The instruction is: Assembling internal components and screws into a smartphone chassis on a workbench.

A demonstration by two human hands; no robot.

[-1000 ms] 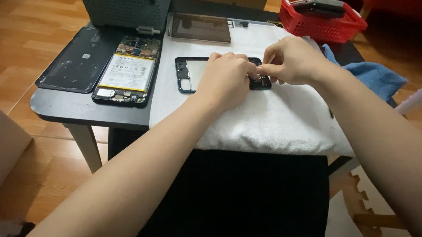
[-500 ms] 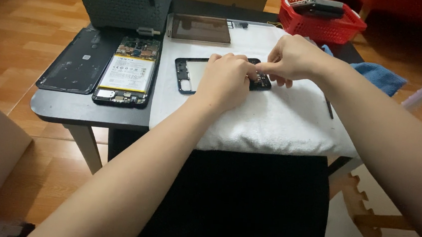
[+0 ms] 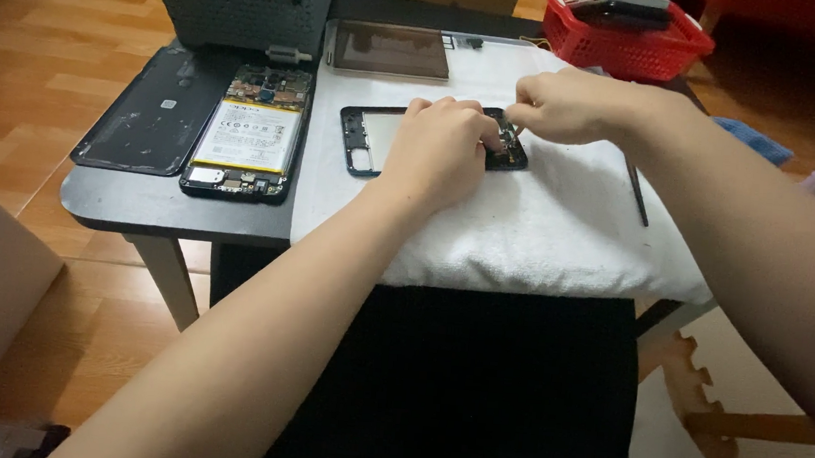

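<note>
White towel [image 3: 523,238] cushions the dark rectangular plastic phone frame [image 3: 368,139], stops it sliding. Left hand [image 3: 438,149] lies flat on frame, fingers together, pinning it. Right hand [image 3: 563,104] pinches something tiny at frame's right end; can't tell what. Versus earlier: both hands barely moved.

You're at a home phone-repair bench here: a small dark table [image 3: 138,208] on wooden floor [image 3: 43,55], a white towel [image 3: 543,230] for a work mat, an opened phone [image 3: 245,134] showing its battery, and a grey parts bin [image 3: 241,3] alongside a red basket [image 3: 625,47].
</note>
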